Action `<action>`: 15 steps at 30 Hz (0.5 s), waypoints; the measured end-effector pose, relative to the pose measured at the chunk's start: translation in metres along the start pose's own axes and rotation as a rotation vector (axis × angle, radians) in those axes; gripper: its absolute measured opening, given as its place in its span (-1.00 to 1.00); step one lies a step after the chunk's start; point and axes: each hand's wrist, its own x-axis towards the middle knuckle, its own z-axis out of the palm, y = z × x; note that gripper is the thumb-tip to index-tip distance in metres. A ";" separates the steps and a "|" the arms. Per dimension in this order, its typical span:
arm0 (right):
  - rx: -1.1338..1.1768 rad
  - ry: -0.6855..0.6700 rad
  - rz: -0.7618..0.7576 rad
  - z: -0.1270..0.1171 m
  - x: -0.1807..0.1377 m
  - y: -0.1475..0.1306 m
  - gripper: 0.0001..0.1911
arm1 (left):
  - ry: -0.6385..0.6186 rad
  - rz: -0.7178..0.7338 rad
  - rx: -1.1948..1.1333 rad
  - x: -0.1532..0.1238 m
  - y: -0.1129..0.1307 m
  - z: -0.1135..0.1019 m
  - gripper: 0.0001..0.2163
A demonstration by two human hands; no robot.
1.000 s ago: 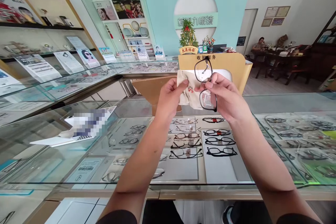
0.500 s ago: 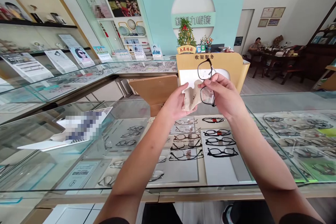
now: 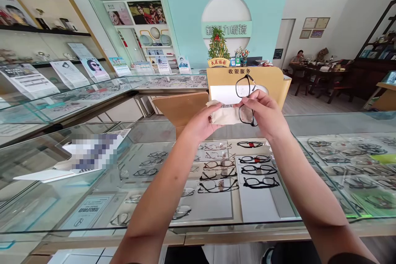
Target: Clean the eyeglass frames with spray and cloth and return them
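Note:
Pinched in my right hand point(image 3: 262, 111) is a pair of dark-framed eyeglasses point(image 3: 237, 87), held upright on its side with one lens above the other. My left hand point(image 3: 202, 123) grips a cream cloth pouch point(image 3: 224, 116) with printed lettering, its fingers closed on the left end. The pouch stretches across to the lower lens, and I cannot tell whether they touch. Both hands are raised over the glass display counter point(image 3: 148, 130). Below them, rows of eyeglass frames point(image 3: 261, 182) lie inside the case.
An open cardboard box point(image 3: 182, 109) stands behind my left hand. At left on the glass lies a white folded leaflet or box point(image 3: 46, 173), partly blurred. A wooden cashier desk point(image 3: 247, 75) stands ahead. A person point(image 3: 297, 58) sits at a dark table at far right.
My left hand has shifted slightly left, and the pouch now lies stretched out sideways with its lettering showing. The eyeglasses have moved a little right and down in view.

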 end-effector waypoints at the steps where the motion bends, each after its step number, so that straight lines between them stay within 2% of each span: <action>1: -0.001 0.002 -0.003 0.000 0.000 0.001 -0.56 | -0.015 0.004 -0.009 0.000 0.000 0.001 -0.73; 5: -0.040 0.048 -0.068 0.000 0.002 0.006 -0.52 | -0.037 0.032 -0.022 -0.001 -0.002 0.003 -0.62; 9: -0.081 0.104 -0.113 0.000 0.003 0.010 -0.47 | -0.001 0.064 0.058 -0.006 -0.005 0.006 -0.54; 15: -0.082 0.126 -0.121 0.001 0.002 0.010 -0.48 | 0.020 0.135 0.139 -0.015 -0.005 0.013 -0.55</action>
